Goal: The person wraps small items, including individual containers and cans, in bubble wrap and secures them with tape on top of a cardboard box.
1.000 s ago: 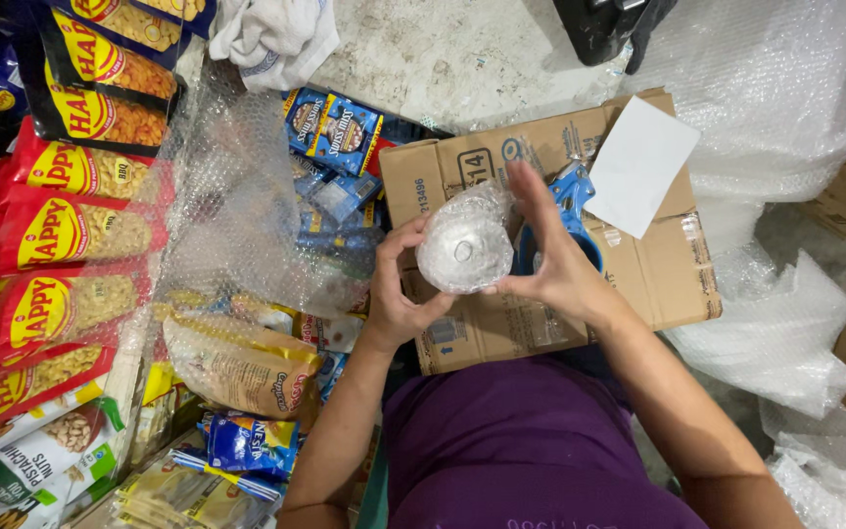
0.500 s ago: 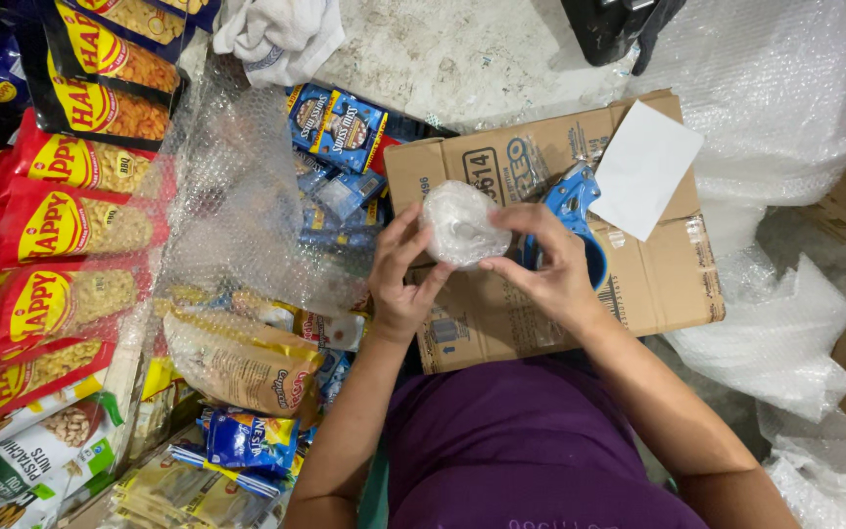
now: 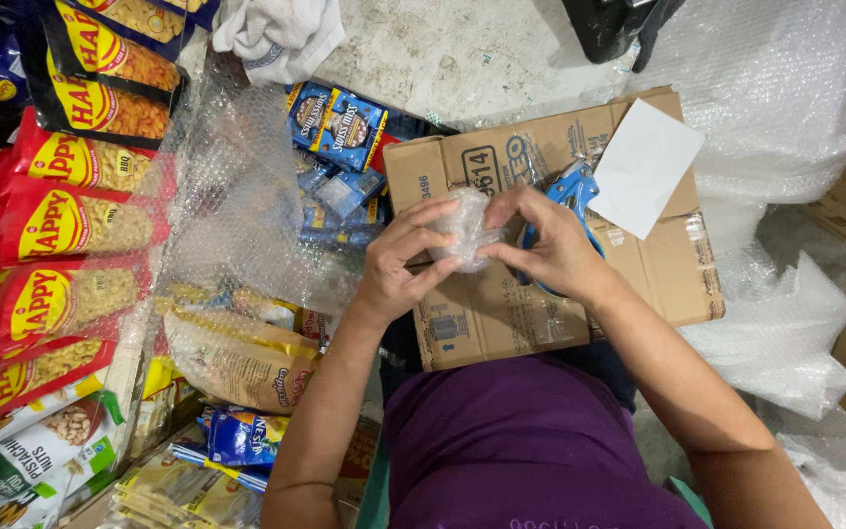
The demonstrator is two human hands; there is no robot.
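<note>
A small bundle wrapped in bubble wrap sits between both hands, held just above a flattened cardboard box. The left hand clasps it from the left, fingers curled over its top and thumb beneath; the right hand clasps it from the right, fingertips pressing into the wrap. Both grips are closed on the bundle; what is inside cannot be told.

Just right of the bundle, partly hidden behind the right hand, lies one blue tape dispenser on the box. Farther right of the bundle, one white card rests on the box's upper corner.

Left of the bundle lies one loose sheet of bubble wrap, draped over snack packs. Up and left of the bundle are at least two blue sachets, with more beneath them too jumbled to count. Far left of the bundle stand four red nut bags in a column, with two dark nut bags above them. Down and left of the bundle lies one tan bag, and below that one blue pack.

Up and left of the bundle, past the sachets, one white cloth lies on the floor. Right of the bundle, beyond the box, are heaps of clear plastic sheeting.
</note>
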